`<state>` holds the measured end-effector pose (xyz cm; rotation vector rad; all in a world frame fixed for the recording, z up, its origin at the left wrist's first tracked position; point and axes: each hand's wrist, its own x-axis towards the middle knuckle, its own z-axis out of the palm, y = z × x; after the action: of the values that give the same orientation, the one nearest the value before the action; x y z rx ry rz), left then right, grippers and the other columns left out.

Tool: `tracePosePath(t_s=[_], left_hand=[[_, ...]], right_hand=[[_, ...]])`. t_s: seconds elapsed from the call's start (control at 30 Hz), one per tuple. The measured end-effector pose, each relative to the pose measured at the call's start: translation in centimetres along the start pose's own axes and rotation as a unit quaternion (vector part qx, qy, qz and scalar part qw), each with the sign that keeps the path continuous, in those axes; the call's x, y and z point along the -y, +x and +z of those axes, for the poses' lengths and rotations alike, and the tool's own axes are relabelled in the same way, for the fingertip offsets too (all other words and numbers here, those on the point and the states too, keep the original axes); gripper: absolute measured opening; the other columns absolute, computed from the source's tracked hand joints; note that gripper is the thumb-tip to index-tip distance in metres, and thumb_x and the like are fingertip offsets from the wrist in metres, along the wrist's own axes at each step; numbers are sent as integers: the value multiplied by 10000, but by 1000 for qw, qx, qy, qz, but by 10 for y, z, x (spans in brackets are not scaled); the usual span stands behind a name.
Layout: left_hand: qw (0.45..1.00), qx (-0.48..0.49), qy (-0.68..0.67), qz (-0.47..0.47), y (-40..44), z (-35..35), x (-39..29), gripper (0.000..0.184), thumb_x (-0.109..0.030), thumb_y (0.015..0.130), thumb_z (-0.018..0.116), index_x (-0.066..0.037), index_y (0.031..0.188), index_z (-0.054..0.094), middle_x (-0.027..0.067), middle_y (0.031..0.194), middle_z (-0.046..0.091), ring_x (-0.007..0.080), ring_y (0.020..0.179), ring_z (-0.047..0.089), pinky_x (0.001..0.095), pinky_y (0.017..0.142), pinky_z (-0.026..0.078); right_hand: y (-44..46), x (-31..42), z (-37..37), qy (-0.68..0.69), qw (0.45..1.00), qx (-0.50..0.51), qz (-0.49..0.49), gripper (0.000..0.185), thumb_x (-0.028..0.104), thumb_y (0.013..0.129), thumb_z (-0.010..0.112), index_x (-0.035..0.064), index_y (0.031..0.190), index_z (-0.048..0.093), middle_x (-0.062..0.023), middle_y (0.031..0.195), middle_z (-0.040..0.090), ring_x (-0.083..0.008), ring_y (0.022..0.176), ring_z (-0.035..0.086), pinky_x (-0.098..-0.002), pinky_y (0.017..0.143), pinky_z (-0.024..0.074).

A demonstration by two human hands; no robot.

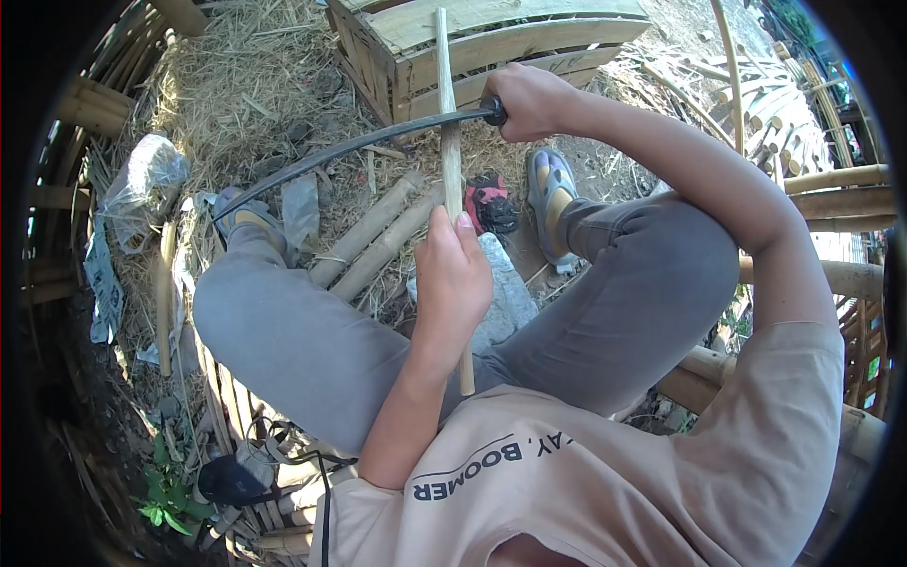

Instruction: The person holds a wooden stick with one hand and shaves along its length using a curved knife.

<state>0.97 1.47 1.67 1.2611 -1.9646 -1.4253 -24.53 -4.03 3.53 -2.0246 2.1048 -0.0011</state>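
My left hand point(453, 276) is closed around a long, pale wooden stick point(452, 165), which stands nearly lengthwise in front of my body. Its lower end shows below my wrist, by my lap. My right hand point(531, 102) grips the dark handle of a sickle point(350, 144), with the fingers wrapped round it. The long curved blade reaches left and down toward my left foot. It crosses the stick above my left hand and appears to touch it.
A slatted wooden crate point(510, 47) stands ahead. Bamboo poles point(378, 236), a pale stone block point(505, 298) and a red and black bundle point(491, 203) lie between my legs. A plastic bag point(146, 184) is at left. Cut bamboo pieces point(779, 128) are piled far right.
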Motion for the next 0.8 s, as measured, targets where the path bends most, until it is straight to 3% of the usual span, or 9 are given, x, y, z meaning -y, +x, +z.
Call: tracePosePath(t_s=[0.17, 0.27, 0.3, 0.43, 0.53, 0.67, 0.77, 0.8], left_hand=[[1000, 2, 3, -13, 0, -4, -2, 266, -205, 1056, 440, 32, 966, 521, 223, 698, 589, 401, 648, 608, 508, 627, 430], [1000, 3, 10, 8, -2, -5, 3, 269, -211, 1058, 442, 33, 973, 518, 228, 715, 590, 406, 667, 612, 510, 638, 434], [1000, 10, 3, 1, -2, -6, 2, 271, -214, 1060, 442, 33, 976, 515, 227, 717, 589, 406, 670, 612, 509, 639, 435], [1000, 16, -6, -2, 0, -3, 3, 273, -218, 1062, 448, 37, 980, 500, 226, 711, 587, 409, 663, 610, 506, 635, 441], [1000, 16, -14, -12, 3, 0, 5, 259, -201, 1058, 459, 42, 975, 493, 232, 700, 590, 419, 648, 612, 504, 622, 445], [1000, 14, -6, -10, 3, -1, 2, 240, -175, 1051, 472, 51, 974, 491, 250, 696, 600, 440, 644, 623, 507, 605, 447], [1000, 15, -3, -13, 4, 1, 1, 237, -171, 1049, 473, 57, 986, 492, 260, 708, 609, 453, 668, 633, 516, 611, 449], [1000, 17, -7, -13, 4, 2, 2, 237, -170, 1049, 474, 58, 988, 493, 262, 710, 610, 457, 672, 633, 518, 615, 451]], right_hand=[[-1, 6, -6, -6, 1000, -24, -4, 237, 80, 631, 636, -60, 811, 700, -250, 780, 691, -405, 832, 702, -463, 786, 567], [8, -25, -4, -5, 998, -38, 46, 275, 148, 663, 669, -58, 844, 674, -266, 795, 694, -418, 817, 706, -491, 774, 572], [5, -26, -14, 22, 996, 2, 87, 257, 135, 673, 654, -82, 809, 653, -286, 760, 676, -423, 807, 705, -496, 766, 567], [-8, -35, 6, 59, 996, -43, 45, 240, 101, 688, 627, -94, 824, 660, -289, 778, 680, -428, 813, 701, -474, 767, 565], [-13, -13, 11, 86, 996, -31, -10, 161, 60, 671, 596, -88, 730, 617, -280, 666, 610, -443, 718, 643, -479, 718, 511], [-12, 2, 7, 128, 992, 0, 1, 174, 73, 677, 630, -89, 734, 608, -274, 691, 620, -447, 751, 647, -481, 699, 497], [-12, 7, 0, 98, 993, 49, 32, 271, 87, 691, 624, -99, 886, 654, -290, 806, 684, -434, 840, 698, -471, 773, 549], [-13, 7, 3, 112, 992, 42, 27, 233, 88, 692, 629, -92, 839, 634, -278, 770, 665, -431, 810, 685, -476, 747, 531]])
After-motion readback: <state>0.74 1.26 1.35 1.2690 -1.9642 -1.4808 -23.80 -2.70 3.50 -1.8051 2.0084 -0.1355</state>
